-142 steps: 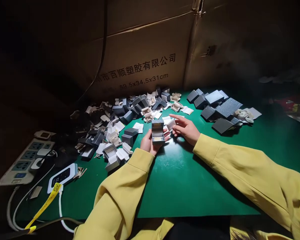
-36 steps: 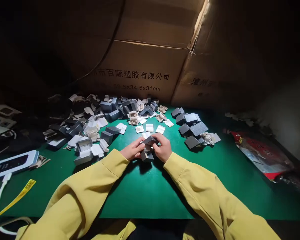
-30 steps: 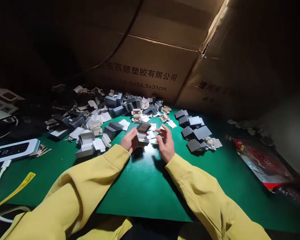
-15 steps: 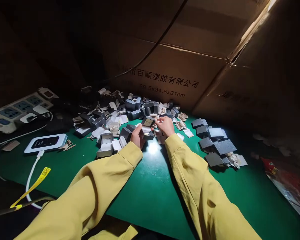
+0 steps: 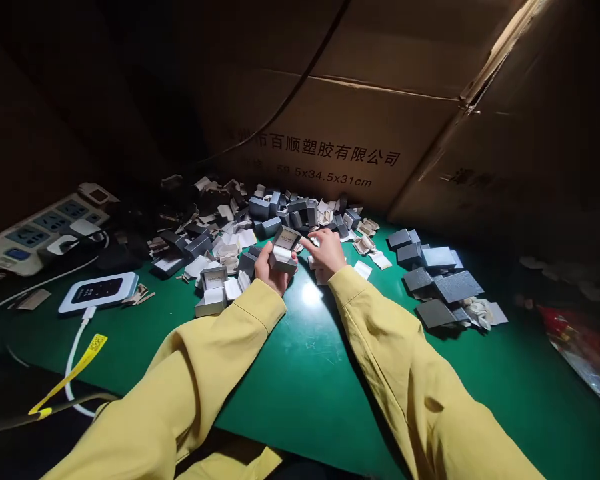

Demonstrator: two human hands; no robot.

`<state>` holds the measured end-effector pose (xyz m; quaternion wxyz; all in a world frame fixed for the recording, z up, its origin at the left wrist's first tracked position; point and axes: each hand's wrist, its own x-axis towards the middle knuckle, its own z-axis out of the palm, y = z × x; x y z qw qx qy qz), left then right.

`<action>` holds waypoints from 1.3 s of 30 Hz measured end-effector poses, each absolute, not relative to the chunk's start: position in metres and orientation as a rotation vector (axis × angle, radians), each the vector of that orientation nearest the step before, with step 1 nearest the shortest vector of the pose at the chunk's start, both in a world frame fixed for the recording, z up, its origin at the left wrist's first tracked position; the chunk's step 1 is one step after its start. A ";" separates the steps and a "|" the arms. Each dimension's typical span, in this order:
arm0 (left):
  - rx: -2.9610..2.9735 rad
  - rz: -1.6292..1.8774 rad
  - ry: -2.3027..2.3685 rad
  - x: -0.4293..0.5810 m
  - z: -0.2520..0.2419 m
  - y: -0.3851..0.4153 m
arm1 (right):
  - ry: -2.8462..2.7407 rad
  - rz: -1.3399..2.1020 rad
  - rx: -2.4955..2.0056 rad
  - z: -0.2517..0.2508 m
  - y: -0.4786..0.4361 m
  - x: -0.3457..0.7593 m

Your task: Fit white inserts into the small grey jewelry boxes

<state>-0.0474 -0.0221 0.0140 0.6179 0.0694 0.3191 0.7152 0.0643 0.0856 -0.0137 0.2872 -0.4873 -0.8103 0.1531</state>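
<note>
My left hand (image 5: 273, 272) is closed around a small grey jewellery box (image 5: 283, 257). Its hinged lid stands up, showing a pale lining with small print that I cannot read, and white padding fills the lower half. My right hand (image 5: 327, 250) is just right of the box, fingers apart, one fingertip close to the lid's edge; whether it touches cannot be made out. Another grey box with its lid raised (image 5: 213, 291) rests on the green table to the left of my left hand.
A heap of grey boxes (image 5: 260, 208) and white paper inserts spreads behind my hands. More grey boxes (image 5: 457, 285) are stacked on the right. At left lie a white device (image 5: 98, 292) with a cable and a power strip (image 5: 40, 233). Large cartons (image 5: 320, 120) wall the back.
The box in my left hand has tipped back and come slightly left and nearer, so its inside shows more. My right hand's fingers have spread off the lid. The view has shifted a little.
</note>
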 end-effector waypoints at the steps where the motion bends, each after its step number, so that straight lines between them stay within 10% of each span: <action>1: 0.180 1.641 0.731 -0.048 0.014 -0.023 | -2.197 0.398 -1.331 -0.014 0.084 0.060; 26: 0.293 1.452 0.657 -0.046 0.013 -0.023 | -2.518 0.019 -1.170 -0.003 0.069 0.056; 39: 0.360 1.360 0.695 -0.027 0.014 -0.031 | -1.278 1.365 -0.978 -0.011 0.032 0.156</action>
